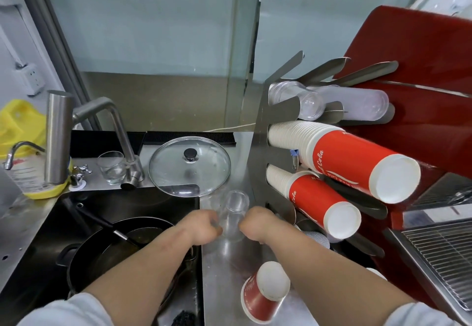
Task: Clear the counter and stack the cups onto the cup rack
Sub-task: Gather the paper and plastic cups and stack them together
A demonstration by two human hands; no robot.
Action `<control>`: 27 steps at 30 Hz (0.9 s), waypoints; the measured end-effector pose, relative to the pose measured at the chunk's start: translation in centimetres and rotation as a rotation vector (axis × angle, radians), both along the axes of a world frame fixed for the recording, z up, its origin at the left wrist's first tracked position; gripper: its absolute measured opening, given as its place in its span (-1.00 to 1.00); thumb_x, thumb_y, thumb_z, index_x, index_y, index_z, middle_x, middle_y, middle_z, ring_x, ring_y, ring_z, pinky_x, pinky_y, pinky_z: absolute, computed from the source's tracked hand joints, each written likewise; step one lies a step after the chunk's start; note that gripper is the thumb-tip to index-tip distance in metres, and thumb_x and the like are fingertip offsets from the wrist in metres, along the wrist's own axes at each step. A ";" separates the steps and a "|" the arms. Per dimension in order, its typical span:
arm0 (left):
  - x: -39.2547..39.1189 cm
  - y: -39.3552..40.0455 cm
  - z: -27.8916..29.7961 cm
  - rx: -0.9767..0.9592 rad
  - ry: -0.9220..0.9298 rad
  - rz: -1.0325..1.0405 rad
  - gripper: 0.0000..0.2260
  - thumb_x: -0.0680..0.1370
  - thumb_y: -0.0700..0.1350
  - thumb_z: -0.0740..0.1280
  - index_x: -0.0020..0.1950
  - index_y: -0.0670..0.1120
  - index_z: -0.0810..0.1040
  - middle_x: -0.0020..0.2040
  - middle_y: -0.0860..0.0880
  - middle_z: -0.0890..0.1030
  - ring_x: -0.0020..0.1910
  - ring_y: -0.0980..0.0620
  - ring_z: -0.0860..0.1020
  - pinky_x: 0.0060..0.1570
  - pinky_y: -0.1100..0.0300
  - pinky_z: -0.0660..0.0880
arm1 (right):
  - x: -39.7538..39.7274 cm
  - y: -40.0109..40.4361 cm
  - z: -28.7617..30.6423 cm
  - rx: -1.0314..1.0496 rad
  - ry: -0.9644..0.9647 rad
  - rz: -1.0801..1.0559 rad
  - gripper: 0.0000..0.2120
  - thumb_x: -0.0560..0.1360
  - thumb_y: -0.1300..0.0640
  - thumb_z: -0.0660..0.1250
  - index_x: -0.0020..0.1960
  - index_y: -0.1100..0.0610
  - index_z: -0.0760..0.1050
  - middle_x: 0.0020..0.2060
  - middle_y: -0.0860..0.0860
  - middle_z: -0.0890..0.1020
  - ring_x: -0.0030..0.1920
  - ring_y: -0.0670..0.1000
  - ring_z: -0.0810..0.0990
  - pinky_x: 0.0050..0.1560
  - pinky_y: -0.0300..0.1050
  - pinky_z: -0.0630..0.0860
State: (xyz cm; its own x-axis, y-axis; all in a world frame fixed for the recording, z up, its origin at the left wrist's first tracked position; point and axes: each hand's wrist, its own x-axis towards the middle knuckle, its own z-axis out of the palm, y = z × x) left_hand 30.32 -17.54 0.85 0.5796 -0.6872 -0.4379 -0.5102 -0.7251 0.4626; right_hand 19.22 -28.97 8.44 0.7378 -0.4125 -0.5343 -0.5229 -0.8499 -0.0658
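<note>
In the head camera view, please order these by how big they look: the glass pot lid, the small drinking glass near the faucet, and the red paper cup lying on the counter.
1. glass pot lid, clearly largest.
2. red paper cup, though it lies nearer the camera.
3. drinking glass, smallest.

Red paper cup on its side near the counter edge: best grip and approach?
Take the red paper cup across its side wall, coming from above. It lies tipped on the counter, white base facing up toward the camera, mouth hidden, so the rim isn't reachable. Light grip; paper walls probably crush.

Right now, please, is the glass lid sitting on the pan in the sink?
No, the lid lies on the counter behind the sink.
</note>
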 end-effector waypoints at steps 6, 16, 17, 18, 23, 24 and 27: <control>-1.1 1.1 6.2 0.230 -0.115 -0.416 -0.62 0.57 0.07 0.26 0.36 0.00 0.50 0.29 0.00 0.56 0.26 -0.02 0.51 0.18 0.19 0.40 | -1.7 1.4 3.2 0.050 -0.125 0.085 -0.69 0.57 0.12 0.13 0.16 0.23 0.53 0.14 0.16 0.59 0.12 0.17 0.56 0.04 -0.09 0.48; -5.4 4.5 8.2 0.053 -0.245 -0.618 -0.56 0.57 0.08 0.28 0.44 0.03 0.40 0.31 -0.02 0.50 0.27 -0.03 0.49 0.26 0.14 0.41 | -10.8 2.2 3.8 0.025 -0.471 0.173 -0.78 0.51 0.02 0.19 0.06 0.04 0.54 0.01 0.06 0.60 0.07 0.08 0.56 0.08 -0.06 0.49; -5.9 4.8 8.0 0.005 -0.255 -0.606 -0.55 0.57 0.08 0.28 0.46 0.04 0.38 0.34 -0.01 0.47 0.30 0.00 0.47 0.29 0.14 0.39 | -11.7 1.9 3.7 0.038 -0.499 0.142 -0.77 0.51 0.02 0.20 0.09 0.02 0.54 0.01 0.03 0.60 0.06 0.05 0.56 0.08 -0.07 0.48; -6.4 5.1 7.6 -0.041 -0.254 -0.584 -0.53 0.58 0.09 0.28 0.48 0.04 0.36 0.37 0.01 0.44 0.32 0.03 0.44 0.31 0.15 0.37 | -12.5 1.6 3.7 0.064 -0.523 0.110 -0.77 0.51 0.03 0.21 0.11 0.00 0.54 0.00 -0.01 0.59 0.04 0.01 0.55 0.07 -0.09 0.48; -8.9 5.0 5.2 -0.215 -0.130 -0.444 -0.40 0.52 0.16 0.36 0.52 0.09 0.26 0.37 0.05 0.39 0.27 0.13 0.46 0.23 0.23 0.42 | -15.5 1.3 2.1 0.161 -0.586 -0.002 -0.72 0.50 0.05 0.27 0.21 -0.02 0.47 0.01 -0.04 0.54 0.04 -0.02 0.49 0.02 -0.14 0.43; -9.4 4.8 4.7 -0.234 -0.102 -0.417 -0.37 0.50 0.16 0.38 0.52 0.10 0.25 0.36 0.05 0.39 0.26 0.13 0.47 0.23 0.22 0.43 | -15.8 1.5 1.6 0.167 -0.581 -0.019 -0.67 0.49 0.07 0.29 0.25 -0.01 0.44 0.06 -0.02 0.52 0.07 0.00 0.50 0.06 -0.13 0.43; -10.9 3.9 3.8 -0.280 -0.046 -0.368 -0.31 0.47 0.14 0.44 0.53 0.08 0.23 0.36 0.03 0.39 0.28 0.11 0.46 0.29 0.21 0.40 | -16.7 2.1 -0.2 0.217 -0.610 -0.075 -0.58 0.47 0.10 0.31 0.31 -0.01 0.38 0.15 0.00 0.50 0.17 0.02 0.48 0.14 -0.13 0.42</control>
